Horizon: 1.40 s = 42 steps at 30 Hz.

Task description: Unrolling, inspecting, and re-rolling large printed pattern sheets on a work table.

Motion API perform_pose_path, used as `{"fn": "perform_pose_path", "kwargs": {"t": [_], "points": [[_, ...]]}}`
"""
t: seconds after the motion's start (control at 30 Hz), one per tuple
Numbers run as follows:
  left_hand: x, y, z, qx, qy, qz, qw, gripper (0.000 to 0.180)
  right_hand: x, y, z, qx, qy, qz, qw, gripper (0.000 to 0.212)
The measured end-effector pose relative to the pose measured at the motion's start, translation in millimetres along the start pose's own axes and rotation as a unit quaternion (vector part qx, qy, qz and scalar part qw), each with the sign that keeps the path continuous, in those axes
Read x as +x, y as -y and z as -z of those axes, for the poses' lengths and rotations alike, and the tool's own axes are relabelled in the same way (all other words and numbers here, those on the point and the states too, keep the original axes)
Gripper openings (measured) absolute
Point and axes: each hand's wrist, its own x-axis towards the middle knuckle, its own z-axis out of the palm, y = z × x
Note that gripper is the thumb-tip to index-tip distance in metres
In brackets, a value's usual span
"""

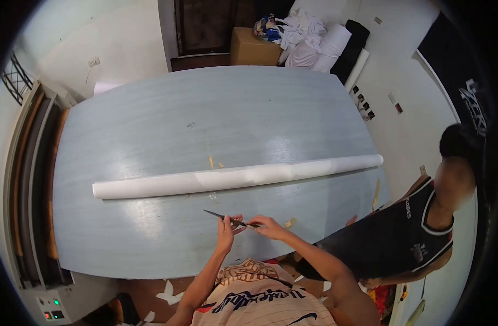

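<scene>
A pair of dark scissors is held above the near side of the table, its blades pointing to the far left. My left hand is closed around the middle of the scissors. The fingers of my right hand pinch at the handle end; the exact grip is too small to make out. Beyond my hands, a long white roll of paper or fabric lies across the blue-grey table, slightly slanted, its right end farther away. Neither hand touches the roll.
To my right, close to the table, stands a person in a dark sleeveless jersey. A long roller machine runs along the left edge. Bits of tan tape stick to the tabletop. Behind stand a cardboard box and piled white cloth.
</scene>
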Motion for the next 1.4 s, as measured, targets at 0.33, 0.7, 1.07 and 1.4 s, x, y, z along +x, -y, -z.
{"fn": "perform_pose_path", "kwargs": {"t": [0.33,0.7,1.07,1.4], "points": [[115,89,-159,-0.096,-0.015,0.029,0.995,0.034,4,-32,238,-0.077,0.122,-0.063,0.987,0.048],[187,130,-231,-0.212,-0.013,0.089,0.973,0.034,60,-76,372,0.011,0.227,-0.164,0.960,0.049],[220,136,-246,-0.264,0.008,0.076,0.961,0.041,61,-88,384,-0.239,0.102,-0.041,0.965,0.041],[228,150,-253,-0.440,0.014,0.004,0.898,0.031,39,-100,394,0.392,0.254,-0.230,0.854,0.042]]}}
